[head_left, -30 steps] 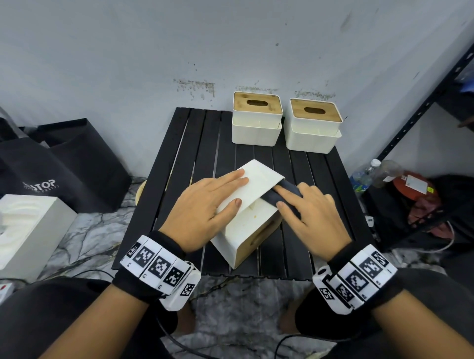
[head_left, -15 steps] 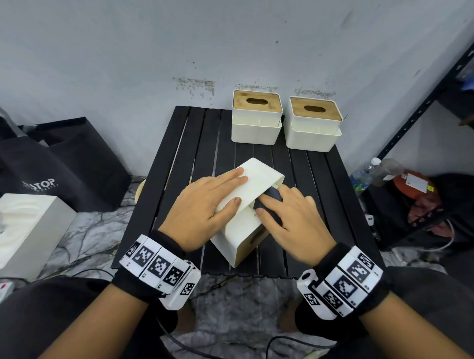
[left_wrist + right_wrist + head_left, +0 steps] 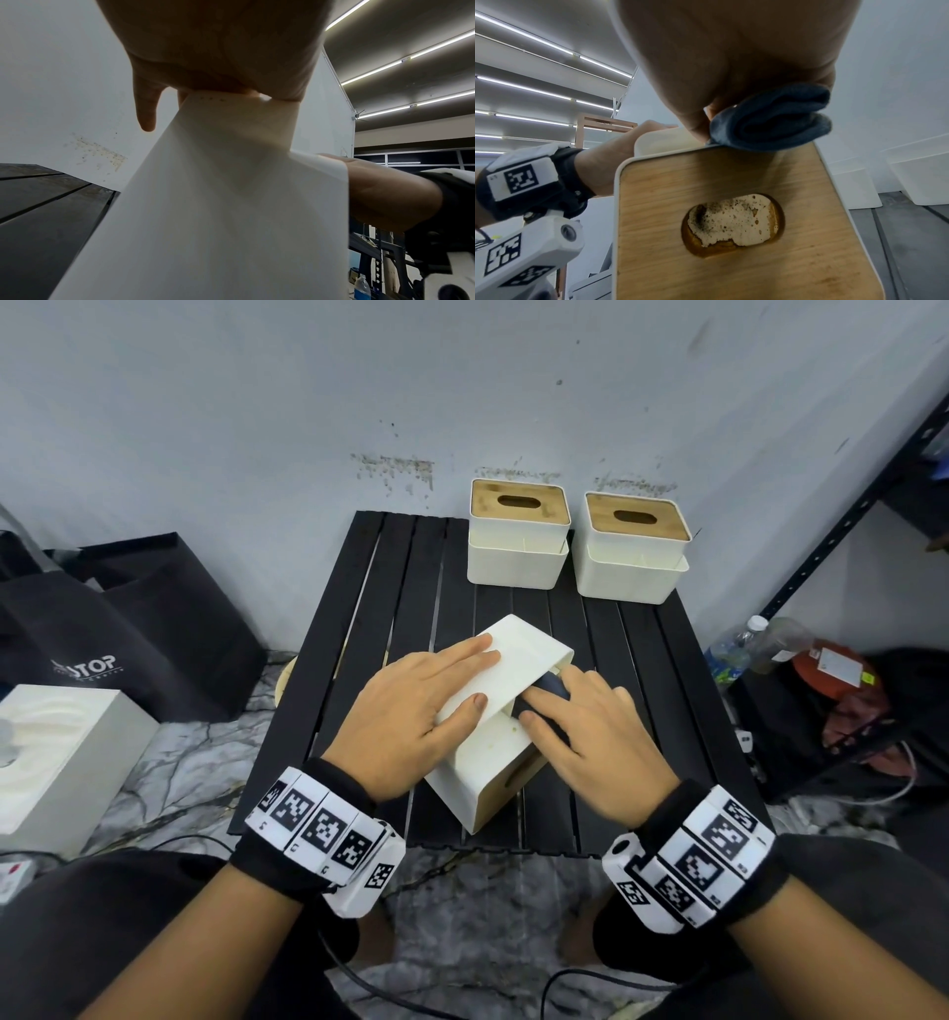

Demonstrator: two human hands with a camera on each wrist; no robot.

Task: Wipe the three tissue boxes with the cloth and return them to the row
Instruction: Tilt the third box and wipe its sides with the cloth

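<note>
Head view: the tipped tissue box [image 3: 488,737] lies under the left hand [image 3: 411,716], whose straight fingers [image 3: 462,660] press flat on it. Right wrist view: the right hand [image 3: 731,60] pinches the folded blue cloth [image 3: 770,119] with curled fingers against the box's edge, above its wooden lid [image 3: 731,213].

Three tissue boxes are on the black slatted table [image 3: 390,588]: two stand upright side by side at the far edge, the left one [image 3: 518,541] and the right one [image 3: 634,552], and one lies on its side [image 3: 493,737] near the middle. One dark cloth [image 3: 549,688] is there. Two hands are in view, the left hand [image 3: 411,726] and the right hand [image 3: 590,742]. To the left sit one black bag [image 3: 128,629] and one white box [image 3: 56,762]. One plastic bottle [image 3: 734,649] lies at the right.
</note>
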